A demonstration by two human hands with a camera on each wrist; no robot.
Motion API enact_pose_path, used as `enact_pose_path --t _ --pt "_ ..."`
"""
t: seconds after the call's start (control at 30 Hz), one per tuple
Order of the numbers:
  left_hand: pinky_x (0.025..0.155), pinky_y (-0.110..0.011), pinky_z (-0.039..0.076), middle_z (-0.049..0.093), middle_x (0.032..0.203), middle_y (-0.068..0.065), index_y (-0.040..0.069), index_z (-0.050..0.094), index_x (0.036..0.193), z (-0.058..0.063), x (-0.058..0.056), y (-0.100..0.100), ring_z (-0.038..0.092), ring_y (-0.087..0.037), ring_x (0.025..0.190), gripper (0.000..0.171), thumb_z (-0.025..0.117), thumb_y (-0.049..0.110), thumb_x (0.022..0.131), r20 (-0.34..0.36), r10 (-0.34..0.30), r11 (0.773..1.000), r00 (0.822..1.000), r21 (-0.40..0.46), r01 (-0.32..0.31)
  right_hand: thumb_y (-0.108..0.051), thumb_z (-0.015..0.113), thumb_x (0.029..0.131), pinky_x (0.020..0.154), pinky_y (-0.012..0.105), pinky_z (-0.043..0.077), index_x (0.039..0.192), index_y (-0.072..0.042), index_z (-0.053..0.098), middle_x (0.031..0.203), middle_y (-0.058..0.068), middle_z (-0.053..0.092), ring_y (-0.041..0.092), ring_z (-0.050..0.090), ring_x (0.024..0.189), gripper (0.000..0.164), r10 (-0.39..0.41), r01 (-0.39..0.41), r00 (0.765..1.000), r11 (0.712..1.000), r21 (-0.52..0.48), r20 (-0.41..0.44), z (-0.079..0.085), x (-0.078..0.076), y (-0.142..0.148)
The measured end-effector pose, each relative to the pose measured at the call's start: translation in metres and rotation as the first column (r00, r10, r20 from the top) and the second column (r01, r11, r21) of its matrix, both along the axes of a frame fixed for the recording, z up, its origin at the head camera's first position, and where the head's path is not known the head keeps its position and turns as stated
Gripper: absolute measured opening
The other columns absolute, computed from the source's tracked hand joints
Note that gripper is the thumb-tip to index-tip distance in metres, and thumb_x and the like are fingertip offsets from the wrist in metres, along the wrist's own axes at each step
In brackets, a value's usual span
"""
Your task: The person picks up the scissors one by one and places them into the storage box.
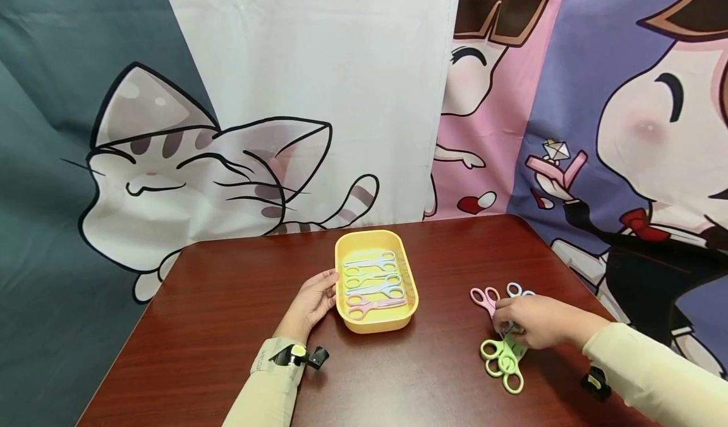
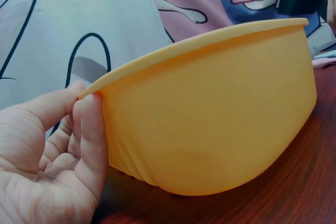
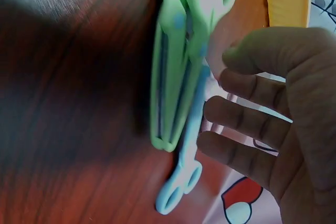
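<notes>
My left hand (image 1: 315, 297) pinches the left rim of a yellow plastic bin (image 1: 378, 326); in the left wrist view the thumb lies over the rim and the fingers under it. Pairs of scissors in blue, green and pink lie side by side inside, with pink scissors (image 1: 364, 306) nearest me. To the right, my right hand (image 1: 540, 319) is over a loose group of scissors: pink scissors (image 1: 490, 307), blue scissors (image 3: 195, 109) and green scissors (image 3: 170, 87). Its fingertips are close beside the blue pair, thumb and fingers apart. The hand hides part of the group in the head view.
A dark red-brown wooden table (image 1: 239, 288) carries everything. Behind it hangs a cloth (image 1: 313, 67) printed with cartoon figures, right along the table's back edge. Each sleeve bears a small dark wrist device, such as the left wrist device (image 1: 298, 355).
</notes>
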State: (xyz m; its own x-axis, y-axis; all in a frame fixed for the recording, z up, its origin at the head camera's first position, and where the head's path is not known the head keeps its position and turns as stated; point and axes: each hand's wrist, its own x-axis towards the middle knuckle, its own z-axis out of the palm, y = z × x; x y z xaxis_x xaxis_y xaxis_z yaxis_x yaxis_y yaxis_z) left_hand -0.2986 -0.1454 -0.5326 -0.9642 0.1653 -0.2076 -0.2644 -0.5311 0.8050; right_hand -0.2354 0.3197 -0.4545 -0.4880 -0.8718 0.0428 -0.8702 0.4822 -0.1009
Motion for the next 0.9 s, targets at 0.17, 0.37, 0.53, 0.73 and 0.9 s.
enact_pose_path --t 0.17,0.37,0.53,0.73,0.9 --pt "0.054 -0.016 0.052 0.064 0.078 -0.001 0.001 0.054 0.116 0.001 0.000 0.000 0.058 -0.004 0.061 0.012 0.055 0.006 0.104 0.005 0.003 1.000 1.000 0.009 -0.003 -0.002 0.079 0.056 0.057 0.015 0.040 0.087 -0.027 0.064 0.087 -0.017 0.052 -0.003 0.046 0.073 0.043 0.014 -0.014 1.000 1.000 -0.003 -0.008 -0.007 0.005 -0.001" --pt "0.055 -0.016 0.053 0.065 0.079 -0.001 0.001 0.053 0.118 0.002 0.000 0.000 0.059 -0.004 0.062 0.014 0.054 0.005 0.104 0.004 -0.003 1.000 1.000 0.005 0.003 -0.005 0.080 0.054 0.054 0.010 0.031 0.080 -0.031 0.061 0.081 -0.017 0.048 -0.006 0.039 0.071 0.041 0.077 -0.077 0.994 0.997 0.000 -0.073 -0.013 0.004 -0.003" --pt "0.054 -0.016 0.053 0.065 0.079 -0.001 0.001 0.054 0.117 0.001 0.001 0.000 0.060 -0.004 0.061 0.014 0.054 0.006 0.104 0.005 -0.005 1.000 1.000 0.005 0.005 -0.006 0.080 0.052 0.053 0.009 0.029 0.078 -0.031 0.061 0.078 -0.017 0.046 -0.006 0.038 0.070 0.040 0.101 -0.100 0.989 0.995 0.015 -0.107 -0.014 0.004 -0.004" --pt "0.054 -0.016 0.052 0.065 0.078 -0.001 0.000 0.053 0.120 0.001 0.000 0.000 0.059 -0.004 0.061 0.017 0.055 0.006 0.104 0.008 -0.008 1.000 1.000 0.001 0.008 -0.011 0.083 0.052 0.051 0.013 0.027 0.075 -0.031 0.059 0.077 -0.018 0.043 -0.006 0.036 0.067 0.039 0.078 -0.074 0.992 0.996 0.043 -0.097 -0.014 0.004 -0.007" --pt "0.054 -0.016 0.052 0.065 0.078 -0.001 0.000 0.053 0.121 0.002 0.001 -0.001 0.059 -0.004 0.061 0.018 0.055 0.006 0.104 0.013 -0.010 1.000 1.000 0.004 0.010 -0.011 0.082 0.054 0.050 0.014 0.029 0.075 -0.031 0.058 0.079 -0.018 0.045 -0.005 0.038 0.068 0.037 0.078 -0.072 0.990 0.996 0.058 -0.117 -0.009 0.001 -0.013"
